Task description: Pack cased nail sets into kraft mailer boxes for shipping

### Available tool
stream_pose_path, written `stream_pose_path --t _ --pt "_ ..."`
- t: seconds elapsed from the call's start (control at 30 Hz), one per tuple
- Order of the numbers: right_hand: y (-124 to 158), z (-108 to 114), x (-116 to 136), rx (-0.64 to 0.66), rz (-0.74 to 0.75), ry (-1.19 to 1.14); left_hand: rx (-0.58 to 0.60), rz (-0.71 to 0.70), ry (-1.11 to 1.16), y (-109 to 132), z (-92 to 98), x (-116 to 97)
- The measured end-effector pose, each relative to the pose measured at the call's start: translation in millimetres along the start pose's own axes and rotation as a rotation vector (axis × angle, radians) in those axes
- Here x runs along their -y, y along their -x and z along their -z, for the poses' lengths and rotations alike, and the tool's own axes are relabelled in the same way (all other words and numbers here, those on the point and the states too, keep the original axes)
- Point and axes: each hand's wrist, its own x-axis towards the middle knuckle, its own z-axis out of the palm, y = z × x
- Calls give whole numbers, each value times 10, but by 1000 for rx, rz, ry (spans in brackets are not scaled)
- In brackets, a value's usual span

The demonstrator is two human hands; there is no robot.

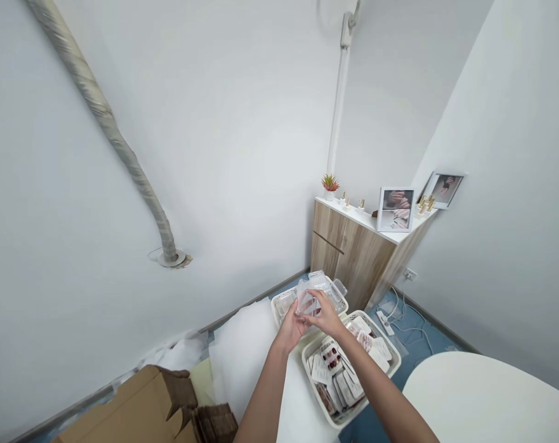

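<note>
Both my hands meet over a white surface, holding a small clear plastic case [307, 300] between them. My left hand [289, 329] grips its lower left side with curled fingers. My right hand [326, 315] closes on its right side from above. Just behind the case sits a white basket [279, 303] with more clear plastic cases. Under my right forearm a second white basket [386, 375] holds several flat packets with small dark-red and pink pieces.
A wooden cabinet [353, 252] stands in the corner with a small plant [330, 183], little bottles and two picture frames [396, 209]. An open cardboard box [141, 406] lies at lower left. A power strip with cords [385, 321] lies on the blue floor. A round white tabletop [487, 400] is at lower right.
</note>
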Motion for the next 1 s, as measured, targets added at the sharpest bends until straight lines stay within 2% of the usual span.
stream_pose_path --t 0.13,0.2,0.3,0.43,0.53,0.7,0.83,1.0 --pt "362 118 388 51 -8 12 -6 55 44 423 -130 -21" --pt "588 178 599 61 -30 23 28 81 28 660 -191 1" --pt "952 200 898 -1 -94 -20 127 82 -16 1007 -281 88" --pt "1417 92 1137 -141 -315 -268 217 12 -230 1376 -379 301" --pt "1707 38 1192 -204 -429 -439 218 -14 -438 1578 -433 442" --pt "2081 110 1198 -142 -434 -573 283 78 -525 1836 -479 524" --pt "2358 86 1150 -129 -411 -481 222 137 -473 1962 -506 690" --pt "2764 24 1132 -164 -367 -185 75 188 -429 2081 -628 1148"
